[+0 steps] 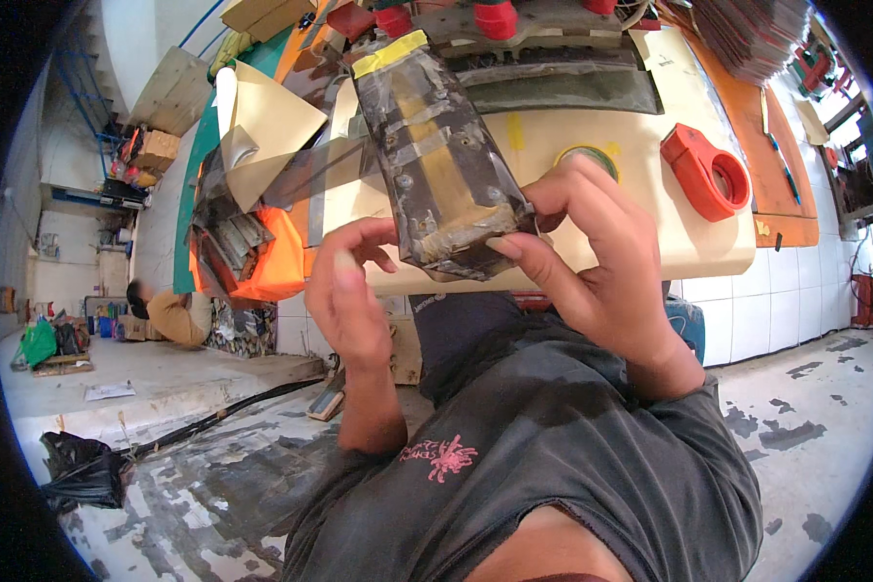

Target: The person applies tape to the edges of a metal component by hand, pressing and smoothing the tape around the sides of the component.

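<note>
Both my hands hold a long dark block wrapped in worn grey and yellow tape, raised above the cream work table. My right hand grips the block's near end from the right, thumb under its edge. Just below the same end, my left hand has its fingers curled, their tips touching the block's lower left corner. A strip of yellow tape crosses the far end of the block.
A red tape dispenser lies on the table to the right, next to a yellow-rimmed tape roll. Cardboard sheets and an orange bag crowd the left. Another person crouches far left on the worn floor.
</note>
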A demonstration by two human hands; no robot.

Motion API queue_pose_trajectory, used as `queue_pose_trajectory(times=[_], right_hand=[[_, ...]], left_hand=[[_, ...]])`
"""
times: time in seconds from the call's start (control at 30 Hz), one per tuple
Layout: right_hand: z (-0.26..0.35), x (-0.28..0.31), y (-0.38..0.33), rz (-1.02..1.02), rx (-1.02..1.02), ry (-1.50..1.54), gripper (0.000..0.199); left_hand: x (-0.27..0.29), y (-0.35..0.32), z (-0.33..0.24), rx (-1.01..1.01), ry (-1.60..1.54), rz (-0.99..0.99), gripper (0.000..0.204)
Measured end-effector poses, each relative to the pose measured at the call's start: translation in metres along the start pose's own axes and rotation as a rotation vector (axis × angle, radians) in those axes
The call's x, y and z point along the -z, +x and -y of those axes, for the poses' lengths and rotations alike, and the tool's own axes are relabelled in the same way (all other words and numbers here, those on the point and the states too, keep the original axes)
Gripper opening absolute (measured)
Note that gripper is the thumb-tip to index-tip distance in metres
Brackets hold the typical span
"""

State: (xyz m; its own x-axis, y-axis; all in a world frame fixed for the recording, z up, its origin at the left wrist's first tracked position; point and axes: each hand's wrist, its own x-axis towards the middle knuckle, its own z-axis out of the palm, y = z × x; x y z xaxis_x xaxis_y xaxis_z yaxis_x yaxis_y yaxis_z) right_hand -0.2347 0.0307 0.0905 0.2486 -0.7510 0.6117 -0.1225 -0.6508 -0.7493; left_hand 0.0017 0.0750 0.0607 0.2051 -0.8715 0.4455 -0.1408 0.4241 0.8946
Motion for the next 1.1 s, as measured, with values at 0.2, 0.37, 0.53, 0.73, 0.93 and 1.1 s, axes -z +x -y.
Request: queue_pose_trajectory(times=[0.2, 0.37, 0.53, 0.73, 0.93, 1.1], right_hand=[[0.000, -0.004, -0.005, -0.066, -0.006, -0.028, 0.023], [-0.001, -0.005, -0.005, -0.072, -0.018, 0.009, 0.023], [-0.005, -0.011, -0.009, -0.177, 0.003, 0.034, 0.033], [-0.003, -0.016, -0.012, -0.235, 0.138, -0.131, 0.036], [-0.003, -0.015, -0.011, -0.252, 0.159, -0.135, 0.035], [-0.003, -0.014, -0.010, -0.240, 0.152, -0.126, 0.035]], left_hand=[[-0.012, -0.002, -0.018, -0.051, -0.022, 0.132, 0.049], [-0.009, 0.004, 0.003, -0.059, -0.031, 0.190, 0.043], [0.013, 0.004, 0.028, -0.043, -0.041, 0.314, 0.062], [-0.029, 0.002, -0.015, -0.205, 0.099, 0.044, 0.037], [-0.029, -0.001, -0.039, -0.270, 0.450, 0.010, 0.022], [-0.021, -0.006, -0.042, -0.256, 0.561, 0.018, 0.016]])
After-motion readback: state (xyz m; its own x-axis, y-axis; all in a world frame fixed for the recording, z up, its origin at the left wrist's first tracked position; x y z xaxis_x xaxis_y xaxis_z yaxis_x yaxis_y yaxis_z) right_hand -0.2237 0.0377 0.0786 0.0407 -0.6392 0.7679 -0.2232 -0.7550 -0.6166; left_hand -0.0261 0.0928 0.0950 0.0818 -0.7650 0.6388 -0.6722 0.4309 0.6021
